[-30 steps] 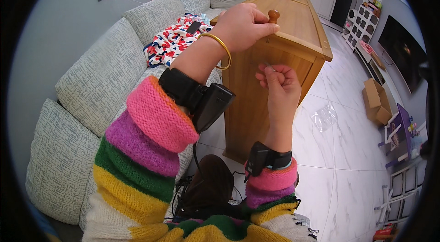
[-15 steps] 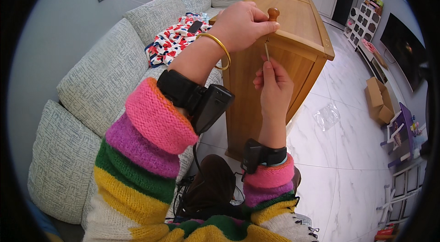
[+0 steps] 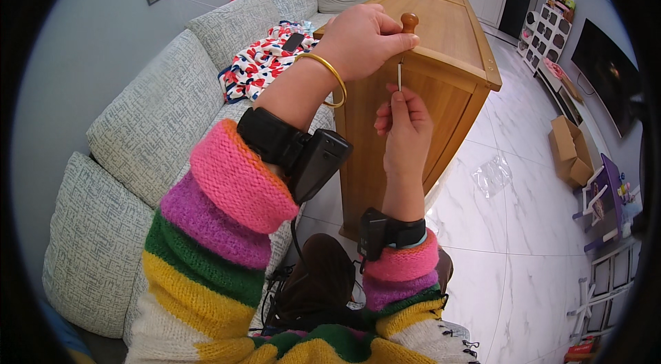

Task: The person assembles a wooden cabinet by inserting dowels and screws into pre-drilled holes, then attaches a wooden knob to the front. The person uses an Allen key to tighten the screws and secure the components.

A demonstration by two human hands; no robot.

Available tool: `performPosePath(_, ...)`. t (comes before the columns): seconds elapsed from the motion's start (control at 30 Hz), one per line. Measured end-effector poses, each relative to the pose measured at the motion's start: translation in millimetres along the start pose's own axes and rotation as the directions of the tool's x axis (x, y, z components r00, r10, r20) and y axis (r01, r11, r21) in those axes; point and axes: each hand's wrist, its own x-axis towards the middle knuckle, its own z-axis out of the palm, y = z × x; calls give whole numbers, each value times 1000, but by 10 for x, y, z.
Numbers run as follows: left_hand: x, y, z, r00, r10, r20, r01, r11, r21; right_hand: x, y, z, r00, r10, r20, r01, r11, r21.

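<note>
My left hand (image 3: 361,44) is closed, thumb and fingers pinching a brown wooden handle with a rounded knob end (image 3: 410,22) that stands up past the thumb. Under the thumb a short, thin dark piece shows; whether it belongs to the handle I cannot tell. Just below that, a slim pale metallic rod (image 3: 399,77) points upward, held between the thumb and fingers of my right hand (image 3: 406,123). The rod's upper end is close beneath the left thumb; whether the two pieces touch is unclear. Behind both hands is the end of a wooden cabinet (image 3: 372,150).
On the left runs a pale textured sofa (image 3: 148,116), with a red, white and blue patterned cloth (image 3: 251,64) and a dark phone (image 3: 294,42). To the right, a clear plastic bag (image 3: 491,175) lies on the marble-look floor, near an opened cardboard box (image 3: 570,154).
My right hand has shifted slightly left and down, and the rod in it is now more upright. The left hand and the wooden handle have barely moved.
</note>
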Motion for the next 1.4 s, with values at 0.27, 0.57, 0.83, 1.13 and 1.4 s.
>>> performPosePath(0.27, -2, 10, 13, 1000, 13, -13, -13, 1000, -10, -9, 37, 36, 999, 51, 2, -50, 985, 163)
performPosePath(0.57, -7, 14, 12, 1000, 6, -9, -6, 1000, 18, 11, 45, 27, 974, 188, 124, -224, 873, 433)
performPosePath(0.83, -22, -7, 29, 999, 29, -38, -28, 999, 23, 47, -19, 140, 996, 64, -70, -29, 912, 410)
performPosePath(1.13, -19, 6, 13, 1000, -1, -26, 1, 1000, 3, -25, -22, 160, 999, 35, -35, -28, 983, 183)
performPosePath(1.4, -26, -32, 8, 999, 19, -27, -17, 999, 48, -35, -13, 155, 998, 58, 9, -59, 987, 152)
